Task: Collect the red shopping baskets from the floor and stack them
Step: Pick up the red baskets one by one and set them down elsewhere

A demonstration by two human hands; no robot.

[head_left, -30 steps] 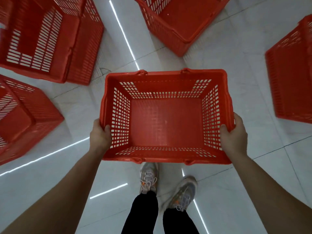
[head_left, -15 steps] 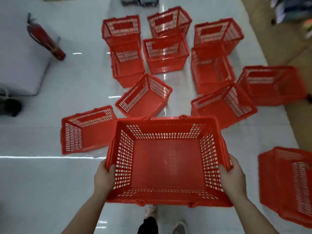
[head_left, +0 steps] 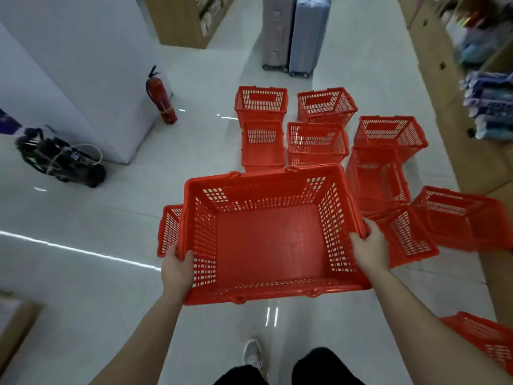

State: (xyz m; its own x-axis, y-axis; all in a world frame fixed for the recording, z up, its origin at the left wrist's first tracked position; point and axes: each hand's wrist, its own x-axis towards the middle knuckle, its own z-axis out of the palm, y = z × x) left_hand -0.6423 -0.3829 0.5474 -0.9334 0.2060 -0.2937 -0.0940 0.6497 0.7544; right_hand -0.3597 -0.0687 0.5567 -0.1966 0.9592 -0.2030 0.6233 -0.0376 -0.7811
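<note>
I carry one red shopping basket (head_left: 266, 245) upright in front of me, above the floor. My left hand (head_left: 177, 269) grips its left rim and my right hand (head_left: 369, 248) grips its right rim. Several more red baskets lie on the floor beyond it, some upright such as one at the back (head_left: 261, 102), some tipped on their sides such as one at the right (head_left: 458, 215). One basket (head_left: 168, 229) peeks out behind the carried one at the left. Another basket (head_left: 485, 340) sits at the lower right.
A red fire extinguisher (head_left: 161, 97) stands by a white pillar (head_left: 69, 73) at the left. A black bundle (head_left: 59, 158) lies on the floor near it. Two suitcases (head_left: 294, 31) stand at the far end. Shelving (head_left: 455, 87) runs along the right side.
My view has lifted from straight down at my feet to looking ahead across the floor. The carried basket stays in both hands and has turned slightly.
</note>
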